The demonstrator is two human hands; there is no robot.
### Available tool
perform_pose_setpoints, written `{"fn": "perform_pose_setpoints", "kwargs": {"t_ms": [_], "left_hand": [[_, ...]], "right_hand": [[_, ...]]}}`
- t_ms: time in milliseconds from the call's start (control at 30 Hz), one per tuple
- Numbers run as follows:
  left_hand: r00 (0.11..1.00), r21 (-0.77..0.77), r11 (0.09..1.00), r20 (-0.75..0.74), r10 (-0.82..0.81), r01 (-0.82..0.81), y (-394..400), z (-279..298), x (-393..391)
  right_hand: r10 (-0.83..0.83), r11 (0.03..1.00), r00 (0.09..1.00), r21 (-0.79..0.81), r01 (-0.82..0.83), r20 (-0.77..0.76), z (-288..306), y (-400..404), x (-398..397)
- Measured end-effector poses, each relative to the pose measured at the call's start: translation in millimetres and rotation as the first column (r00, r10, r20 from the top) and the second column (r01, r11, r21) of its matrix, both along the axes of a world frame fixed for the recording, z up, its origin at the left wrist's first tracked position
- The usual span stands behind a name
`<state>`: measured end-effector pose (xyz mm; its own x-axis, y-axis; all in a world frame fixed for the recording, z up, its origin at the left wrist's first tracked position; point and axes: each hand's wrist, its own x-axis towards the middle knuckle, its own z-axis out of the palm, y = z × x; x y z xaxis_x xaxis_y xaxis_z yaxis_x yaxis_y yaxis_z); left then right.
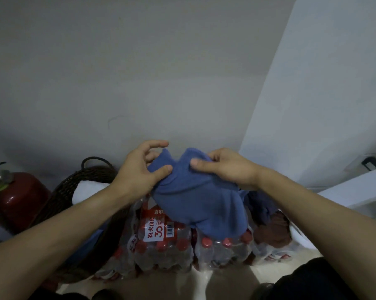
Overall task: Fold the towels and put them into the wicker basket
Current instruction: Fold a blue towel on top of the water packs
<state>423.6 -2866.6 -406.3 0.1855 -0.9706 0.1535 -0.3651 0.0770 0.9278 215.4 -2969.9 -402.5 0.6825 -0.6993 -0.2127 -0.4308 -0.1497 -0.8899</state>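
Overhead, left hand point(139, 169) and right hand point(228, 167) pinch the blue towel's point(195, 200) top edge above bottled-water packs point(161, 245)

One blue towel point(195, 198) at centre, one wicker basket point(74, 191) at nine o'clock, two shrink-wrapped bottle packs point(165, 245) at six, one red extinguisher point(20, 198).

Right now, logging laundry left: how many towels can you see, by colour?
Blue towel, held by left hand and right hand: 1
White towel in the wicker basket: 1
Dark blue towel: 1
Brown towel: 1
Total: 4
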Motion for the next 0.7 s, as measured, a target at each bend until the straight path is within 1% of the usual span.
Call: {"fn": "perform_pose_setpoints", "kwargs": {"t_ms": [33,67,100,200,267,333,433,533,633,700], "left_hand": [[1.0,-0.02,1.0,0.006,0.005,-0.005,-1.0,1.0,-1.3],[1.0,-0.043,0.999,0.006,0.024,-0.024,-1.9,2.1,-1.4],[0.999,-0.066,0.997,0.011,0.049,-0.048,-2.9,2.9,-0.7],[0.988,-0.129,0.982,0.05,0.144,-0.137,-6.5,1.5,3.2],[0.974,-0.173,0.964,0.065,0.215,-0.201,-9.9,-1.0,4.5],[0.966,-0.201,0.954,0.088,0.243,-0.222,-12.9,-3.3,3.7],[0.953,-0.231,0.944,0.134,0.27,-0.235,-15.7,-7.2,2.5],[0.932,-0.243,0.928,0.157,0.326,-0.284,-17.1,-9.7,3.8],[0.91,-0.223,0.917,0.181,0.372,-0.331,-18.5,-11.3,6.0],[0.909,-0.181,0.925,0.199,0.367,-0.334,-19.2,-11.5,6.5]], "right_hand": [[0.078,0.997,0.994,-0.01,-0.079,-0.07,1.5,0.0,-3.5],[0.122,0.992,0.987,-0.002,-0.123,-0.103,1.6,-0.5,-7.1],[0.129,0.992,0.987,0.024,-0.127,-0.094,0.5,-2.2,-10.4],[0.075,0.993,0.997,0.09,-0.075,-0.003,0.0,-7.5,-19.9],[0.057,0.994,0.998,0.092,-0.056,-0.005,0.5,-12.4,-26.0],[0.053,0.998,0.997,0.049,-0.051,-0.048,1.1,-14.9,-29.9],[0.05,0.994,0.992,-0.094,-0.061,-0.118,7.1,-17.5,-33.2],[-0.011,0.981,0.989,-0.194,-0.018,-0.149,14.7,-20.2,-37.6],[-0.027,0.971,0.987,-0.238,-0.011,-0.156,16.4,-22.1,-41.5],[-0.016,0.97,0.994,-0.245,-0.011,-0.107,16.4,-21.9,-44.1]]}}
